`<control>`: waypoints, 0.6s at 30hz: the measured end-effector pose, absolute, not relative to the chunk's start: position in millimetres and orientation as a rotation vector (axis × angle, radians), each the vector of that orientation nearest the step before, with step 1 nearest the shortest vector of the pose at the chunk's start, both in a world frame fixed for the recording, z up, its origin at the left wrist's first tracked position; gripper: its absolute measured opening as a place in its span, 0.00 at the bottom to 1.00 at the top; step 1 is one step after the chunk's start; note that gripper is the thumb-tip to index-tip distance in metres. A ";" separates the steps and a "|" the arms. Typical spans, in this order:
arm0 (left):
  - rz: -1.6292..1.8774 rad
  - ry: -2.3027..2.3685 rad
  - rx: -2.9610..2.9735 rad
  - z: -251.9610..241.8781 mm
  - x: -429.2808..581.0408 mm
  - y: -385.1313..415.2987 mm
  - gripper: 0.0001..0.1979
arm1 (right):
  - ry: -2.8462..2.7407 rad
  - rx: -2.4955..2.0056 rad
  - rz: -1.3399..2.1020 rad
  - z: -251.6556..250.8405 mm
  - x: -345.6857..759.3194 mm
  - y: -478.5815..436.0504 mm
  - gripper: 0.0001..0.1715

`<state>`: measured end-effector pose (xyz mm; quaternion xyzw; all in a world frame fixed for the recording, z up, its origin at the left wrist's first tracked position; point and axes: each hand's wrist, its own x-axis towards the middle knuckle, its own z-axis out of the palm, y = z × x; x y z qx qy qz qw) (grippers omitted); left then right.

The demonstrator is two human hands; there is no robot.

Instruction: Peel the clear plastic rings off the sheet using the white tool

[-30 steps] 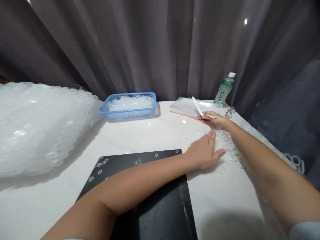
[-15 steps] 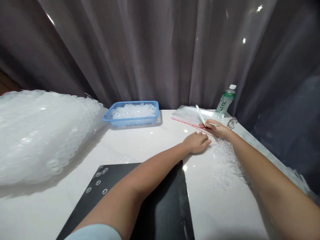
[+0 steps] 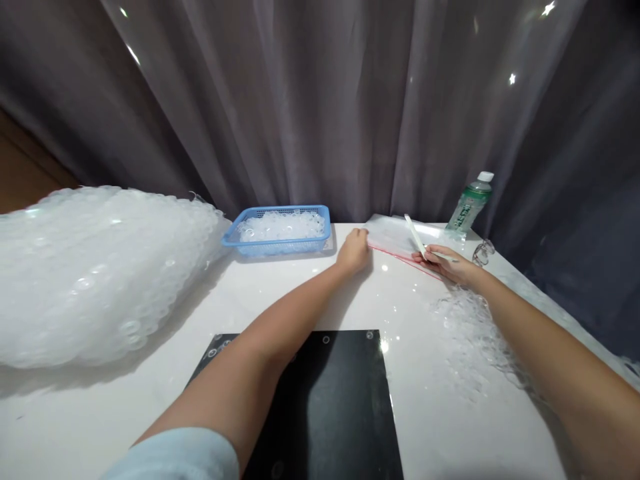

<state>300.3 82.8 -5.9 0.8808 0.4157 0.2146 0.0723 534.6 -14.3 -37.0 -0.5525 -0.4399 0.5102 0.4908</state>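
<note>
My left hand (image 3: 354, 252) reaches the far side of the white table, its fingers curled together right at the left edge of a clear plastic zip bag (image 3: 395, 235) with a red seal line. No object shows in that hand. My right hand (image 3: 441, 263) rests on the bag's near edge and grips a slim white stick (image 3: 415, 235) and a thin pale rod (image 3: 447, 256). Small clear rings (image 3: 463, 327) lie scattered on the table below my right wrist.
A large pile of clear rings (image 3: 100, 280) fills the left side. A blue plastic basket (image 3: 276, 231) holding clear rings stands at the back. A black board (image 3: 325, 407) lies near me, a green-labelled water bottle (image 3: 469, 203) stands back right, and a dark curtain (image 3: 320, 100) hangs behind.
My left hand has moved forward and left, from near my right hand to the bag's left edge, its fingers curling. The view has tilted up, so the board sits lower.
</note>
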 end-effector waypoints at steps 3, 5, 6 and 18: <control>0.550 1.335 2.625 -11.1 282.0 117.4 0.17 | -1.068 -1.359 1.244 -33.6 532.5 -14.7 0.15; 0.492 1.360 2.626 -16.1 275.1 130.3 0.16 | -1.068 -1.362 1.251 -32.2 531.6 -15.3 0.15; 0.462 1.363 2.629 -18.2 273.2 134.4 0.15 | -1.066 -1.362 1.252 -32.3 531.6 -15.4 0.16; 0.179 1.190 2.742 -12.4 263.6 137.2 0.11 | -1.065 -1.364 1.251 -33.0 534.1 -17.6 0.17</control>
